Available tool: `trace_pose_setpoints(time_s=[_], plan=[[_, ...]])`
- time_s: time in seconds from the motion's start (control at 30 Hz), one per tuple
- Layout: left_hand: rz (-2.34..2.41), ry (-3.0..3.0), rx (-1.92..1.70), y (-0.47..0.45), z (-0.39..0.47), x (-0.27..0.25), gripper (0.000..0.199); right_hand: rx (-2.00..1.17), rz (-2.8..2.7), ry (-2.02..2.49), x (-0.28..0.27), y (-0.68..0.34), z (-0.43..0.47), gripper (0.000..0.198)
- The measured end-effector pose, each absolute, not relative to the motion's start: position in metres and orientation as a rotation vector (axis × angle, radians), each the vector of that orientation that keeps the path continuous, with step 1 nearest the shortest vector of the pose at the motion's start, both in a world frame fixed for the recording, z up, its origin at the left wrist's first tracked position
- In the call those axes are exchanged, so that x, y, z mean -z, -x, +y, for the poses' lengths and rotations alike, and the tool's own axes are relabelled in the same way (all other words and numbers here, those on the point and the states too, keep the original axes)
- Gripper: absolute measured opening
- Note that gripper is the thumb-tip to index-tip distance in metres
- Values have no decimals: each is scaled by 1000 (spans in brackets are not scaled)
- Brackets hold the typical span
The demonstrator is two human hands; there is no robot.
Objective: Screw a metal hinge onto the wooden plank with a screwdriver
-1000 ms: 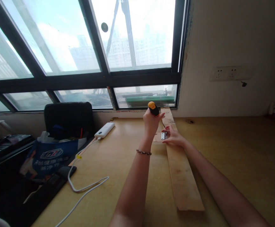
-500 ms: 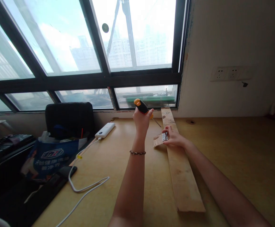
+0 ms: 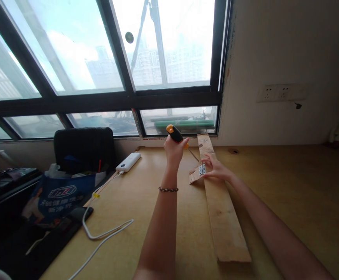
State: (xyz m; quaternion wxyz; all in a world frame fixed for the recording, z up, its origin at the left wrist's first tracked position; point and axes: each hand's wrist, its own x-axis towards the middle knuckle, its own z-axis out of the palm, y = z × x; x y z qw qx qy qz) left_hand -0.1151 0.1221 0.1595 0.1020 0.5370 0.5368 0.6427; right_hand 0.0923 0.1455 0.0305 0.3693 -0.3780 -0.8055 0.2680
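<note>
My left hand point(image 3: 174, 152) is wrapped round the orange-and-black handle of a screwdriver point(image 3: 175, 133). The shaft slants down to the right, and its tip is close to a silver metal hinge point(image 3: 202, 169). The fingers and thumb of my right hand point(image 3: 216, 168) grip around the hinge, which lies at the joint of a small wooden piece point(image 3: 195, 177) and a long wooden board point(image 3: 226, 217). That small piece sticks out tilted from the board's left side. Whether the tip touches a screw is too small to tell.
The board lies lengthwise on a wooden table point(image 3: 146, 241), reaching toward the window point(image 3: 172, 46). At the left edge rests a white power bank point(image 3: 128, 162) with a white cable point(image 3: 108, 235). A black chair point(image 3: 83, 149) holds a blue bag point(image 3: 61, 196). Wall sockets point(image 3: 276, 93) are at right.
The screwdriver tip has dropped slightly nearer the hinge. Index finger of my right hand appears a little more lifted; the view has shifted slightly.
</note>
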Motion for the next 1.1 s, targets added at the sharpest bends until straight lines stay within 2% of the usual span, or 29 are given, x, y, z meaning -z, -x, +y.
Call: trace_pose_setpoints(time_s=[0.17,0.67,1.1], plan=[[1644,-1604,-1877,119,125,-158,33,-737,-1911,949,-24,-103,146,86],[1438,-1565,-1917,112,136,-146,34,-700,-1823,956,-15,-97,146,87],[1481,-1708,-1757,91,123,-152,33,-744,-1817,934,-16,-98,145,88]])
